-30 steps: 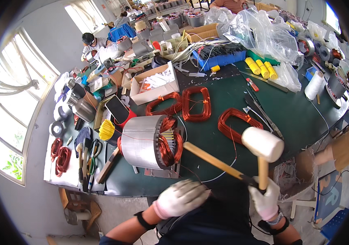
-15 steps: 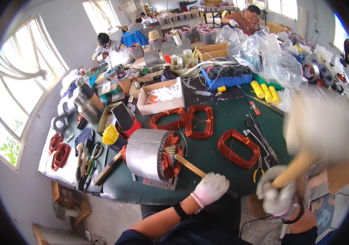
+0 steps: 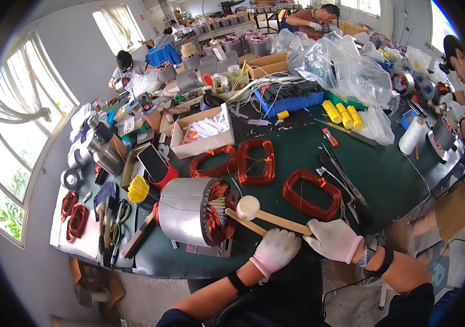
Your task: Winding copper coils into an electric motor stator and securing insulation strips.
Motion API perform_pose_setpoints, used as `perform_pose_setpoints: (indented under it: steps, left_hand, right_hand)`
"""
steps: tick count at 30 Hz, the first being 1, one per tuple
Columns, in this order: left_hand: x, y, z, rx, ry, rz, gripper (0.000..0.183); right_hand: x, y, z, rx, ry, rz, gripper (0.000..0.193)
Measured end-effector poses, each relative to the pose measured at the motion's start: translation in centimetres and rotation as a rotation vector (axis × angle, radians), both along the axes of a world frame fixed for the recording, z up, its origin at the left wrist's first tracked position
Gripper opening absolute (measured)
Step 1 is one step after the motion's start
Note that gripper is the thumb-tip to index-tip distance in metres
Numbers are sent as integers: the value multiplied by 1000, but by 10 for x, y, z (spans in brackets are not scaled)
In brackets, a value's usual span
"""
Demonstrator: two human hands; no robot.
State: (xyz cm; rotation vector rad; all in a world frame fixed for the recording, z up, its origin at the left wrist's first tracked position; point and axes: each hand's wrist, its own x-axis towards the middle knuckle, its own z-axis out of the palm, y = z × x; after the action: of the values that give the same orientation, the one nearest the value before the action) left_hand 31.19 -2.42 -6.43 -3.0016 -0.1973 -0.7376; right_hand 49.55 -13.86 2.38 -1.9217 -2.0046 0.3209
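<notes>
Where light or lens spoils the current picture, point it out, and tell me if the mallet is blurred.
Head view: left window washed nearly white; head view: metal cylinder and plastic bags catch highlights; head view: table edge bows, corners black; head view: mallet fairly sharp.

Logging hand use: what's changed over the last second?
Left hand took hold of the wooden stick, its tip now at the open end of the stator. Right hand kept the mallet, its head now swung left near the stick. Stator and loose coils stayed put.
</notes>
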Motion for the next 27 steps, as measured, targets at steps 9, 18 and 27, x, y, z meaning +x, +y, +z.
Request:
perform_pose_setpoints:
  steps: [9, 18, 27]
  left_hand:
    - [-7, -2, 11, -32, 92, 26, 4]
    - [-78, -23, 125, -371, -325, -414, 24]
    - [-274, 64, 106, -841, -1158, 728, 56]
  right_hand:
    - [-8, -8, 12, -124, 59, -4, 27]
    - [-6, -23, 72, -14, 911, -329, 20]
    - [-32, -20, -20, -196, 876, -267, 29]
